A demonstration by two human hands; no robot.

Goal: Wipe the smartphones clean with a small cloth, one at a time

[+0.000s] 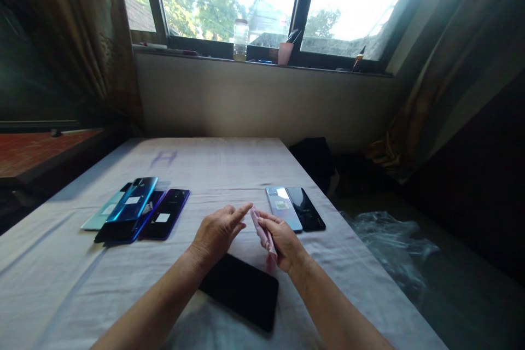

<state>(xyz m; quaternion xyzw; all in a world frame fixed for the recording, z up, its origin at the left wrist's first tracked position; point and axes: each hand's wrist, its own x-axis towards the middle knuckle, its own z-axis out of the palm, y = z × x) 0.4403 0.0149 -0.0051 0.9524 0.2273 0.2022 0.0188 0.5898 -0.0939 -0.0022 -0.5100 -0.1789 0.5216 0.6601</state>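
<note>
My right hand [283,240] pinches a folded pink cloth [266,238], which hangs down from the fingers. My left hand [219,229] is just left of it, with the index finger stretched out to the cloth's upper end and the thumb apart; whether the fingertip touches the cloth I cannot tell. Nothing shows in that hand. Beneath both hands a large black device [244,290], like a tablet or big phone, lies flat and slanted on the bed-like surface; my left forearm and hand hide its far left part.
Several phones with white labels, including a blue one [133,199] on top and a purple-edged one [166,216], lie at left. A silver phone [283,205] and a black phone [305,208] lie side by side at right. Clear plastic [389,240] lies beyond the sheet's [217,161] right edge.
</note>
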